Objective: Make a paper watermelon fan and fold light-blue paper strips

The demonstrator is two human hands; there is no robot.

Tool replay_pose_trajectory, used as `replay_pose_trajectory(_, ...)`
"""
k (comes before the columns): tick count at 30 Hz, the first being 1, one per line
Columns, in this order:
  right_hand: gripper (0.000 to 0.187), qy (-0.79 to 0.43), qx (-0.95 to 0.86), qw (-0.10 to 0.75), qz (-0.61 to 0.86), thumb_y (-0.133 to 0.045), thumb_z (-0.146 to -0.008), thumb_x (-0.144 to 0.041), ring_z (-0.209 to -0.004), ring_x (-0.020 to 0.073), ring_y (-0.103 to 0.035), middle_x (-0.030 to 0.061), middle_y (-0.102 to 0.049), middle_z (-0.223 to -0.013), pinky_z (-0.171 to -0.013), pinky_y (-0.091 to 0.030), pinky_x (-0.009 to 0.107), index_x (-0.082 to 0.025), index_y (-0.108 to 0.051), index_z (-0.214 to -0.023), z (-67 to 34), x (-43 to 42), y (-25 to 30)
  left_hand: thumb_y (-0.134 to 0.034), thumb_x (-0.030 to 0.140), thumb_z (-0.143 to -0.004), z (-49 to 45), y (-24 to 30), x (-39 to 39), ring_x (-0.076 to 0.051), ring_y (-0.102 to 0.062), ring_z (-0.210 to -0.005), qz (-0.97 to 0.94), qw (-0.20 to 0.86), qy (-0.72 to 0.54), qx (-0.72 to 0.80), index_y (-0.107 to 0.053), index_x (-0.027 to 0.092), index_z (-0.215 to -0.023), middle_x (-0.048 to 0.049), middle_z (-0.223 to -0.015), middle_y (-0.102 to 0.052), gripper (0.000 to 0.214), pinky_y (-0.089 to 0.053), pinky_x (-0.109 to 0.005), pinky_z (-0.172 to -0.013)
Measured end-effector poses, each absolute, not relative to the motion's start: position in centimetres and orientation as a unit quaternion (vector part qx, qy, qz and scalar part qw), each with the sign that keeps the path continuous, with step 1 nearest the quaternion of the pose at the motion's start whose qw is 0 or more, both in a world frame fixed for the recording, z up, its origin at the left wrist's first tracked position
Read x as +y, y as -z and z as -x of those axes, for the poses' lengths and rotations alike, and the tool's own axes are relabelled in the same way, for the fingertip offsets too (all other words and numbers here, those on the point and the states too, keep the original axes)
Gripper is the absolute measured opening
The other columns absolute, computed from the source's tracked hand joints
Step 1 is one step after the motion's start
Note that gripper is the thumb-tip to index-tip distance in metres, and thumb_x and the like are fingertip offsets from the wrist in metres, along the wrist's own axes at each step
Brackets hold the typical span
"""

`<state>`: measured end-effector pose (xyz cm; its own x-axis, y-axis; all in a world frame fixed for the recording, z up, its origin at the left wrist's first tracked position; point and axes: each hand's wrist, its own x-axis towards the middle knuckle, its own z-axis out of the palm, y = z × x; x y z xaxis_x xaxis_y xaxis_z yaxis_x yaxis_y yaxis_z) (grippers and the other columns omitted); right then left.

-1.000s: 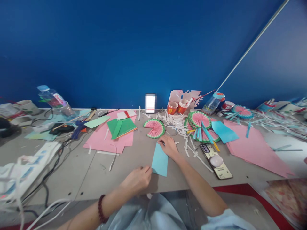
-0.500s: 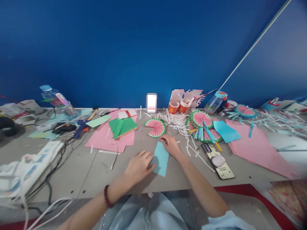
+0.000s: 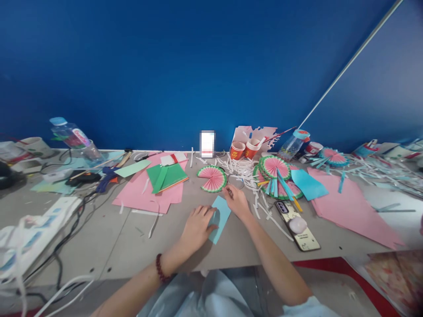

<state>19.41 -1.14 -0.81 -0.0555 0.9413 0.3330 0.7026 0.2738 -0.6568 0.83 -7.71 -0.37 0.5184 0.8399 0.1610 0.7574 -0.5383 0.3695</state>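
A light blue paper rectangle (image 3: 220,222) lies slanted on the grey table in front of me. My left hand (image 3: 198,225) rests over its left edge, palm down with the fingers and thumb apart. At the paper's upper right, my right hand (image 3: 237,201) has its fingers curled together by the corner; whatever is between the fingertips is hidden. Just beyond the paper sits a pleated pink fan (image 3: 211,178) with a green rim and a wedge-shaped gap on its left side.
Pink sheets (image 3: 132,189) with a green paper stack (image 3: 170,176) lie left. White paper strips (image 3: 243,165), red paper cups (image 3: 238,150) and more pleated fans (image 3: 274,168) stand behind right. A phone (image 3: 306,237) lies right; a power strip (image 3: 42,233) with cables is far left.
The blue paper has turned clockwise, its near end swinging left. My left hand has moved slightly right with it, and my right hand stays by the upper corner. The view has shifted a little.
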Motion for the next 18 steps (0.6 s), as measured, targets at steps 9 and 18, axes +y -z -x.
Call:
replay_pose_trajectory(9, 0.01, -0.186, -0.756, 0.327, 0.536, -0.06, -0.078, -0.022, -0.078, 0.0178, -0.056, 0.0021, -0.064, -0.076, -0.076, -0.04, 0.03, -0.02, -0.062, -0.087, -19.47, -1.21, 0.88, -0.052, 0.023, -0.085, -0.69, 0.68, -7.39, -0.023, -0.048, -0.104, -0.865, 0.144, -0.18, 0.445, -0.049, 0.024, -0.12, -0.0058, -0.116, -0.054, 0.035, -0.041, -0.037, -0.085)
replay_pose_trajectory(18, 0.011, -0.194, -0.746, 0.347, 0.535, -0.054, -0.079, -0.018, -0.07, 0.0164, -0.055, 0.002, -0.063, -0.071, -0.07, -0.041, 0.028, -0.019, -0.063, -0.082, -19.45, -1.14, 0.91, -0.055, 0.045, -0.082, -0.39, 1.09, -7.31, -0.027, -0.047, -0.11, -0.862, 0.121, -0.2, 0.449, -0.049, 0.022, -0.122, -0.0102, -0.121, -0.053, 0.046, -0.039, -0.042, -0.09)
